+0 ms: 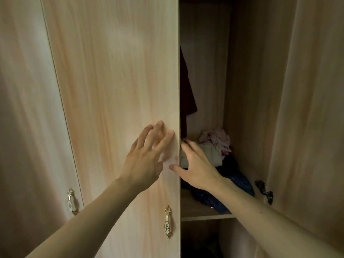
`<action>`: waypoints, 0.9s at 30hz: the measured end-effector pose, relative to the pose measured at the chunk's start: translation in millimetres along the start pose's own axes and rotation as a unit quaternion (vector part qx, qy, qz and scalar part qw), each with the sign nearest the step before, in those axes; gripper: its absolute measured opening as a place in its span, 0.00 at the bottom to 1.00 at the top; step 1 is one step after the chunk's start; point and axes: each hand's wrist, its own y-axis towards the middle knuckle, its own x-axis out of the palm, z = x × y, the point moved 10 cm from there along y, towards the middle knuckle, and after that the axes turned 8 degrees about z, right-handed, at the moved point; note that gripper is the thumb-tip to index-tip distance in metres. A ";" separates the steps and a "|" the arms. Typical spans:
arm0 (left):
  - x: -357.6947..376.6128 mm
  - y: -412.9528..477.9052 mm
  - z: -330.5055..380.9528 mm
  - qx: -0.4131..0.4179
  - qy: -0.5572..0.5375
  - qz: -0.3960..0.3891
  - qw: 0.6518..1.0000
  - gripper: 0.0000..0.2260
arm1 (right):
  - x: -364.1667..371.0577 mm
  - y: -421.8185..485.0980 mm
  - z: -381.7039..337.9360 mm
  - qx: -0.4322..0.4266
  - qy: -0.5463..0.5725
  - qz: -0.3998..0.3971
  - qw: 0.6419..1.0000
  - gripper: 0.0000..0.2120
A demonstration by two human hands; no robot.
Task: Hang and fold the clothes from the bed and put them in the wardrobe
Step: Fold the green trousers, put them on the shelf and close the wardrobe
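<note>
A light wooden wardrobe door (115, 81) fills the left and middle of the view. My left hand (147, 157) lies on its front near the right edge, fingers spread and straight. My right hand (195, 168) grips that door's edge, its thumb on the front and its fingers curled behind. Inside the open compartment, a dark red garment (187, 94) hangs at the left. A pile of clothes (216, 146), pink, cream and dark blue, lies on the shelf (204, 211).
An ornate gold handle (168, 221) sits low on the door I am holding, and another handle (71, 201) on the door to its left. The right door (307, 108) stands open, with a dark hinge (265, 191) at its inner edge.
</note>
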 end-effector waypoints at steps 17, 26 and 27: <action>59.3 36.9 12.3 -0.044 0.077 -0.020 0.996 0.49 | 22.0 39.0 66.3 -0.026 0.017 -0.036 0.999 0.36; 90.8 53.8 5.1 -0.066 0.109 -0.039 0.991 0.56 | 36.8 56.2 84.7 -0.033 0.020 -0.041 0.998 0.37; 96.3 55.6 4.0 -0.070 0.114 -0.043 0.990 0.56 | 37.7 57.1 88.4 -0.033 0.016 -0.042 0.998 0.37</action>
